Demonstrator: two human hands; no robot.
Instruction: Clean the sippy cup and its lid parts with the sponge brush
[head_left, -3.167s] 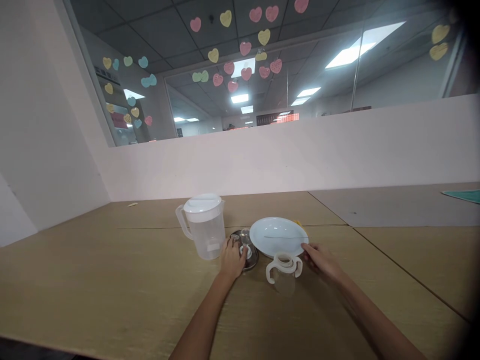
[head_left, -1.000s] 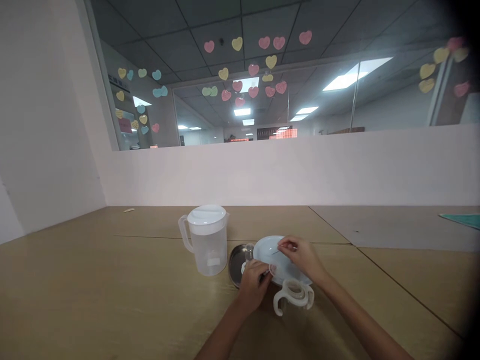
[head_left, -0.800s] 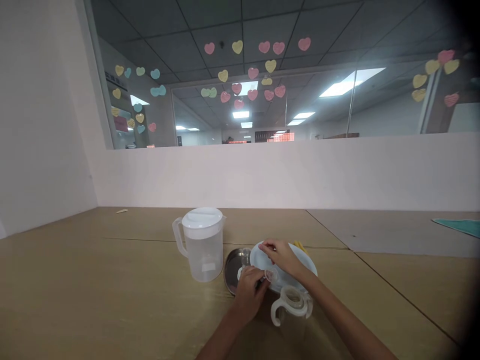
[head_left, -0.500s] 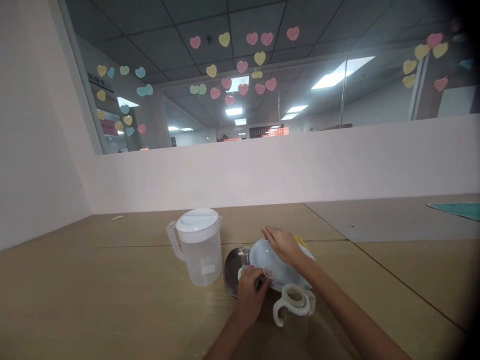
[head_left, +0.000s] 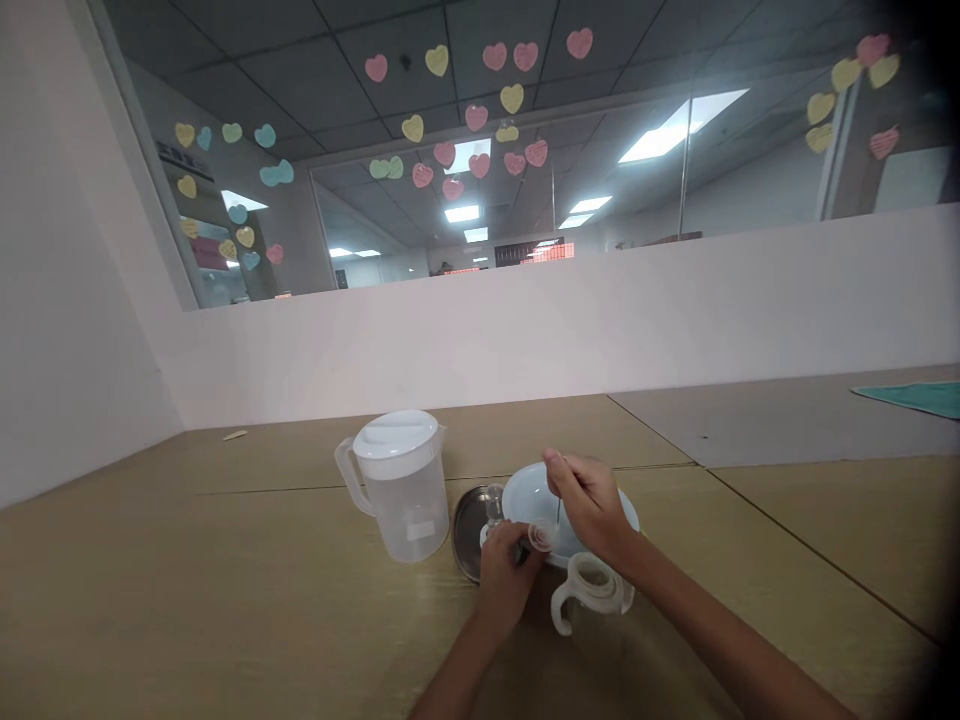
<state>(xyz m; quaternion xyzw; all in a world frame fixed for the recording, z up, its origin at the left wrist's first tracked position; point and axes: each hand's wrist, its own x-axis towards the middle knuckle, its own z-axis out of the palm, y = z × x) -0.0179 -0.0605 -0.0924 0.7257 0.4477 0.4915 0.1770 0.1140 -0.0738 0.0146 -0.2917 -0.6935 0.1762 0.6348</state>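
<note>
My left hand (head_left: 510,570) is closed round a small clear piece with a round rim (head_left: 541,536), at the near-left edge of a white bowl (head_left: 525,490). Its exact kind is hard to make out. Above the bowl, my right hand (head_left: 592,495) pinches a thin dark stick (head_left: 558,512) that points down; its upper part is hidden in the fingers. A round metal tray (head_left: 466,530) lies left of the bowl, with a small clear glass piece (head_left: 493,500) on it. Just in front of the bowl stands a clear jar with a white handled collar (head_left: 589,585).
A lidded translucent pitcher (head_left: 409,500) stands left of the tray on the wooden table (head_left: 225,600). Behind the table runs a low white wall (head_left: 420,345) under a window. A green cloth (head_left: 915,398) lies at the far right, and a small flat piece (head_left: 235,435) at the back left.
My right hand has turned and drawn nearer over the bowl, and the thin stick now shows below its fingers. The left hand keeps its hold. The whole view has shifted slightly.
</note>
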